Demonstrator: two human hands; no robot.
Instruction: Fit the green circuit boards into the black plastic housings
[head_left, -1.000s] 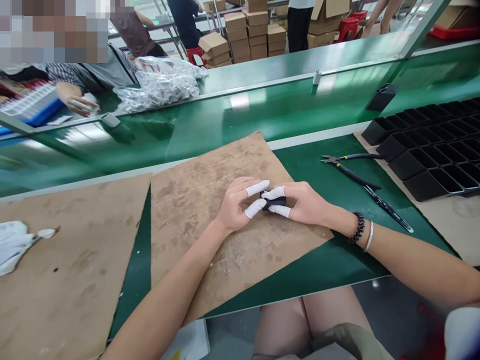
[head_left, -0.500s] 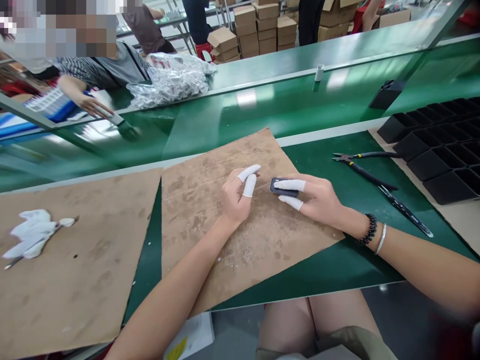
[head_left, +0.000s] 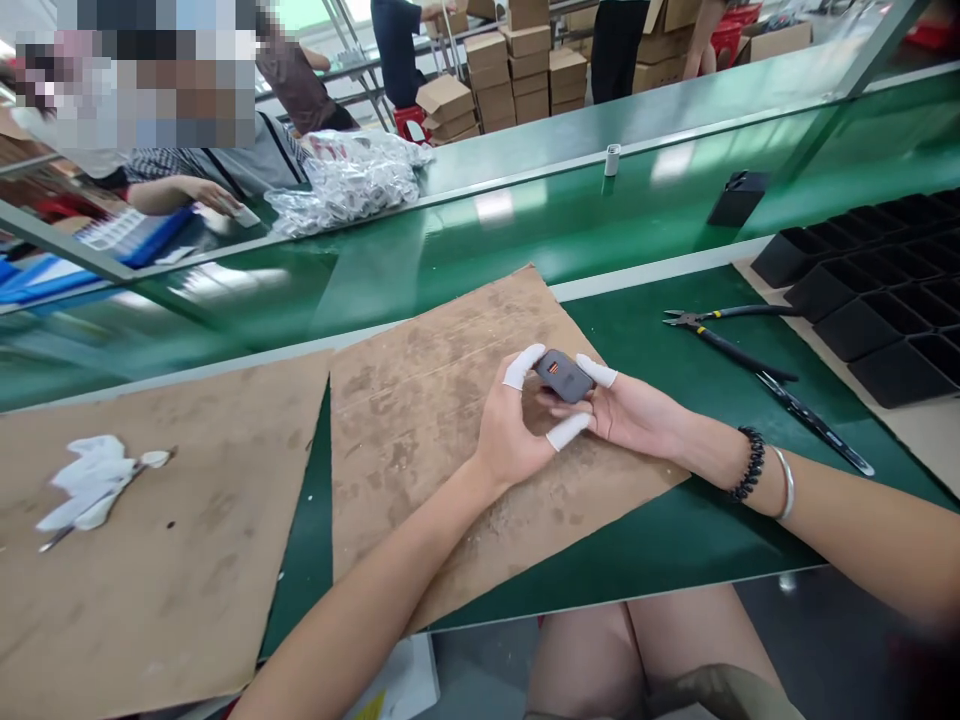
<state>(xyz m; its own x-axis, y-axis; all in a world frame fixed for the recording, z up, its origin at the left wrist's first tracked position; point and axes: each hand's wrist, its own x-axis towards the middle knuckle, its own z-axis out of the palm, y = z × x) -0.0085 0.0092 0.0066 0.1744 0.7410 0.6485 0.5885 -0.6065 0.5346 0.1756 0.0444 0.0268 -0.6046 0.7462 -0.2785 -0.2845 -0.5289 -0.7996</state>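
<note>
A small dark grey charger (head_left: 565, 376) with an orange-lined port facing up is held above a stained cardboard sheet (head_left: 420, 430). My right hand (head_left: 626, 405) grips it from the right, thumb on its upper right edge and other fingers underneath. Curled round its left side is my left hand (head_left: 517, 415), the index tip at the upper left corner and the thumb near the lower edge. White finger cots cover the fingertips of both hands that show. The charger's underside is hidden.
Diagonal cutters (head_left: 731, 335) and tweezers (head_left: 814, 420) lie right, before black trays (head_left: 885, 290). White crumpled cots (head_left: 94, 480) rest on another cardboard sheet (head_left: 187, 600). On the green conveyor (head_left: 450, 235) stand a black block (head_left: 739, 198) and a white piece (head_left: 613, 160). A co-worker's hand (head_left: 214, 195) is across.
My left hand has moved right to the charger. My right hand has turned palm up, and the charger now shows its port face. The conveyor pieces have shifted left.
</note>
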